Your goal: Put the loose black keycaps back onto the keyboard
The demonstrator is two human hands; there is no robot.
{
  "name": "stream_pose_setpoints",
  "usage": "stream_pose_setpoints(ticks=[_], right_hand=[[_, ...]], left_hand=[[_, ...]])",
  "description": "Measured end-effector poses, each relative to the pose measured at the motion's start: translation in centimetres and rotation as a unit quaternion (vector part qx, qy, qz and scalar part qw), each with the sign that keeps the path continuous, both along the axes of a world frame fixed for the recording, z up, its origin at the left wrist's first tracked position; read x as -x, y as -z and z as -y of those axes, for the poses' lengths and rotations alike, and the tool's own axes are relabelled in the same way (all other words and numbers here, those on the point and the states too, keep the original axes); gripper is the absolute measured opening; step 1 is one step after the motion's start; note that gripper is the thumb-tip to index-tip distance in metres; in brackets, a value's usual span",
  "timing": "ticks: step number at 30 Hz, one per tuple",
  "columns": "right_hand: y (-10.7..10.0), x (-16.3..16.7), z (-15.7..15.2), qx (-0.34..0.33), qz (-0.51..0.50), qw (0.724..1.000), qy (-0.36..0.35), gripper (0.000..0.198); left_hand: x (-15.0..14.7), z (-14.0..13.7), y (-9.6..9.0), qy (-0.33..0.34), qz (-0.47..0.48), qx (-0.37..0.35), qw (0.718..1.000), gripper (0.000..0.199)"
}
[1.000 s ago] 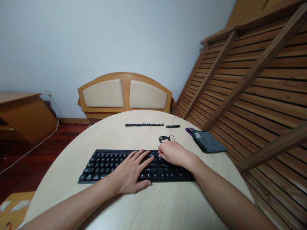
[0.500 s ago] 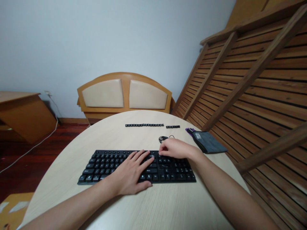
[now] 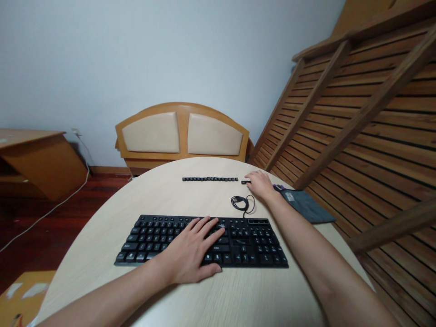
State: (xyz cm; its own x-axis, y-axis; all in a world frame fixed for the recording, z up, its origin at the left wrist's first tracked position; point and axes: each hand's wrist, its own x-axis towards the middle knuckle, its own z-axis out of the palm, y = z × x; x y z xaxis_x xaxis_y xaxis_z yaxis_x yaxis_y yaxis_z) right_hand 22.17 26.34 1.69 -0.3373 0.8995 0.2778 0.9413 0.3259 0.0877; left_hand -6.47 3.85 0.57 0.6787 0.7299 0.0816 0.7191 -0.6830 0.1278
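A black keyboard (image 3: pixel 204 238) lies on a pale round table (image 3: pixel 238 295). My left hand (image 3: pixel 189 252) rests flat across the keyboard's middle, fingers spread over its keys and thumb at the near edge. At the far right of the table, my right hand (image 3: pixel 260 184) reaches over a short row of black keycaps (image 3: pixel 245 182), fingers stretched and thumb apart. The right part of this row is hidden beneath the hand. Left of it runs a longer row of black keycaps (image 3: pixel 210 179). A coiled black cable (image 3: pixel 241 202) lies behind the keyboard.
A dark grey pouch (image 3: pixel 308 206) with purple at one end lies right of my right forearm. Wooden slatted panels (image 3: pixel 368 118) lean along the right side. A headboard with cream pads (image 3: pixel 184 131) stands beyond the table, and a wooden desk (image 3: pixel 37 165) is at left.
My right hand has left the keyboard's upper right and moved away to the short keycap row, uncovering the cable and number keys. My left hand stays on the keyboard. The view has shifted slightly.
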Motion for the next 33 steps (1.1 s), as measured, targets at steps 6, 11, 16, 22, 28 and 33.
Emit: stream_pose_setpoints(ticks=[6, 11, 16, 22, 28, 33], right_hand=[[1.3, -0.2, -0.8, -0.011, 0.007, 1.000, -0.019, 0.025], [1.4, 0.3, 0.0, -0.016, 0.010, 0.998, -0.052, 0.019], [0.2, 0.2, 1.7, -0.021, -0.010, 0.998, -0.066, 0.020], [-2.3, -0.2, 5.9, 0.018, -0.164, 0.979, -0.120, 0.024], [-2.9, 0.2, 12.2, 0.118, -0.166, 0.945, -0.257, 0.018], [-1.5, 0.4, 14.5, 0.163, -0.132, 0.939, -0.273, 0.012]], left_hand=[[-0.1, 0.1, -0.1, 0.002, 0.008, 0.001, 1.000, 0.084], [-0.1, 0.1, -0.1, 0.003, 0.004, -0.001, 1.000, 0.084], [0.0, 0.0, -0.1, -0.001, -0.003, -0.003, 1.000, 0.083], [0.0, 0.1, 0.3, -0.003, 0.004, -0.013, 1.000, 0.082], [0.1, 0.0, 0.4, -0.001, 0.000, -0.019, 1.000, 0.082], [0.1, 0.0, 0.4, 0.001, 0.006, -0.021, 1.000, 0.082]])
